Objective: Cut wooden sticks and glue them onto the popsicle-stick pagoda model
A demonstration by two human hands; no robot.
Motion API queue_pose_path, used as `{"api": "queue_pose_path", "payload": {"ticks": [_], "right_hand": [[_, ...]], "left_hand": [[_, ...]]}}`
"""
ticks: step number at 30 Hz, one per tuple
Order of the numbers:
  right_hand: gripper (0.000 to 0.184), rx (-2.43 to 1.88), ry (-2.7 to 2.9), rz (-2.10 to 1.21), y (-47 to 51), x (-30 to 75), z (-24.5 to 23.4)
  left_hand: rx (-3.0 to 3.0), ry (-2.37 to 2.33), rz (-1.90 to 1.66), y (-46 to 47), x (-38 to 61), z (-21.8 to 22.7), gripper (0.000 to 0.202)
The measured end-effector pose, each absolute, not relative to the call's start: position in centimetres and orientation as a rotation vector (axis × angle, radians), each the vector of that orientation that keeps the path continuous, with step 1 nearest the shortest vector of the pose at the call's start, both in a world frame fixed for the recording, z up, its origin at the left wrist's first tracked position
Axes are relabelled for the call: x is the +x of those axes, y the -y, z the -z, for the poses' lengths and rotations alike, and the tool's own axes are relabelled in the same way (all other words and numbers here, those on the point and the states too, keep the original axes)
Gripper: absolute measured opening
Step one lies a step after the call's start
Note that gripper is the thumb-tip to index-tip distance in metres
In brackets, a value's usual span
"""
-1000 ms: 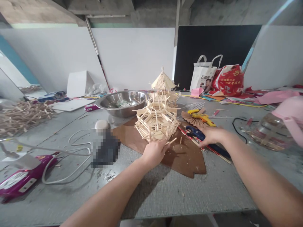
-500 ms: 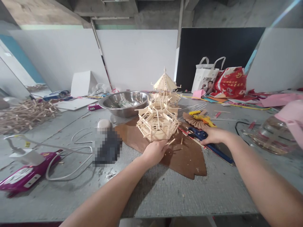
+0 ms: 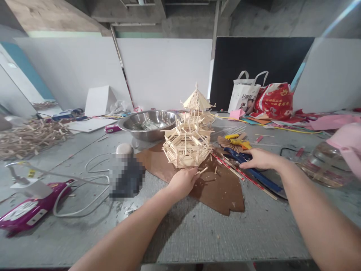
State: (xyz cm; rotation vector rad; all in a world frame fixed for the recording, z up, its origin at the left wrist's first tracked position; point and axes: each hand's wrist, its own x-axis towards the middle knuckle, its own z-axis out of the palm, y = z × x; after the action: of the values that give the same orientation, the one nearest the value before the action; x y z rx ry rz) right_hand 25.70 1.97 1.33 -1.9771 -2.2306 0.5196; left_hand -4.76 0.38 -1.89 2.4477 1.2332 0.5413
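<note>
My left hand (image 3: 182, 183) is closed just in front of the stick pagoda model (image 3: 188, 145), pinching a short wooden stick (image 3: 202, 171) that points up to the right. The pagoda, built of pale thin sticks with a pointed roof, stands upright on a piece of brown sheet (image 3: 222, 197). My right hand (image 3: 261, 159) grips a blue long-handled cutter (image 3: 262, 178) to the right of the model, fingers on top and thumb on the near side. Its exact kind is partly hidden by the hand. Red-and-white and plain sticks (image 3: 234, 169) lie beside it.
Behind the model on the left is a steel basin (image 3: 149, 126). A yellow tool (image 3: 239, 143) and folded brown paper fan (image 3: 225, 143) lie past my right hand. A jar (image 3: 324, 165) stands far right; a purple power strip (image 3: 31, 210) with white cable lies left.
My right hand has shifted a little to the right with the blue cutter, uncovering more of the sticks beside it. My left hand stays in front of the pagoda with its stick.
</note>
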Motion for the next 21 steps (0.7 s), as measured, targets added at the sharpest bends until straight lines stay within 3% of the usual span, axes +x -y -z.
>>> {"api": "queue_pose_path", "payload": {"ticks": [11, 21], "right_hand": [[0.052, -1.435, 1.852, -0.876, -1.1, 23.6, -2.4], [0.035, -0.832, 1.264, -1.481, 0.8, 17.5, -1.9]], "left_hand": [[2.507, -1.123, -0.651, 0.6, -4.6, 0.9, 0.029], [2.196, -0.914, -0.932, 1.2, -4.3, 0.6, 0.027]]}}
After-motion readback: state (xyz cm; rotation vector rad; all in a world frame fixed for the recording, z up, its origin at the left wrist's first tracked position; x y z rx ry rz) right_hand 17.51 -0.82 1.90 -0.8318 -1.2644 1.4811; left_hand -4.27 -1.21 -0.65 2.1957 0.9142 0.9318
